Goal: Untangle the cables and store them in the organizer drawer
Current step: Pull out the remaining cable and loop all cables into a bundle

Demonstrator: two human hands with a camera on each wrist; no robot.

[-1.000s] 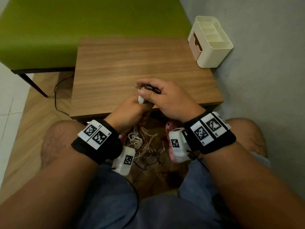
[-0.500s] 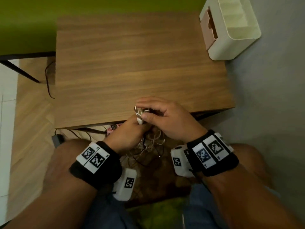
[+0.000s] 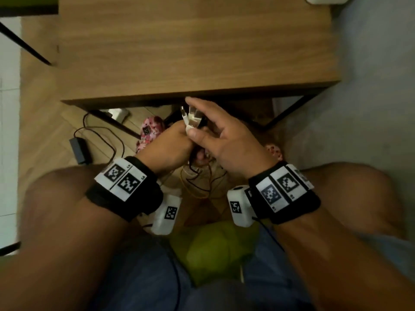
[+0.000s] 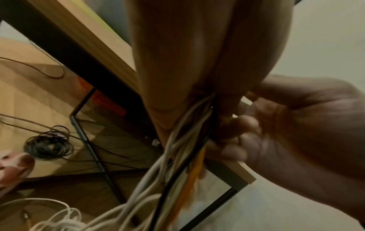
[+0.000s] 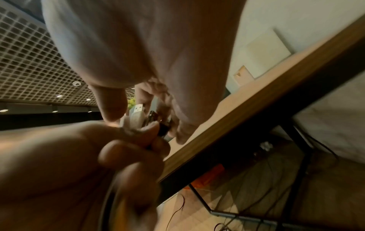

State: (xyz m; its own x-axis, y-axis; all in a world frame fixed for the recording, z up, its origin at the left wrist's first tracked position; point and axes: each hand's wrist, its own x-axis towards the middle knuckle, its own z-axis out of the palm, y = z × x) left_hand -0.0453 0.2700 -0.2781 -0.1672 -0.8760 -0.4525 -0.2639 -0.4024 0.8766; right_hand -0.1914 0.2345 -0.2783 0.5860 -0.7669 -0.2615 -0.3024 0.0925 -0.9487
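A tangle of white, black and orange cables (image 4: 187, 140) hangs from my left hand (image 3: 173, 142), which grips the bundle in a fist just below the table's front edge. The loose loops (image 3: 197, 182) dangle between my knees. Several plugs (image 3: 190, 120) stick up out of the fist, among them a white USB plug (image 5: 138, 109) and a black one (image 5: 164, 125). My right hand (image 3: 215, 135) pinches this cluster, thumb on the white plug and fingers at the black one, with the index finger raised above. The white organizer (image 5: 264, 51), with its beige drawer (image 5: 244, 75), stands at the table's far right corner.
The wooden table (image 3: 190, 52) has black metal legs (image 3: 287, 111). On the floor under it lie pink slippers (image 3: 150, 129), a black power adapter (image 3: 78, 149) with its cord, and a coil of black cable (image 4: 47, 143). A green cushion (image 3: 215, 250) sits between my thighs.
My view has tilted down, so the organizer is nearly out of the head view. Both hands have come back from over the tabletop to below its front edge. My right index finger has lifted off the plugs.
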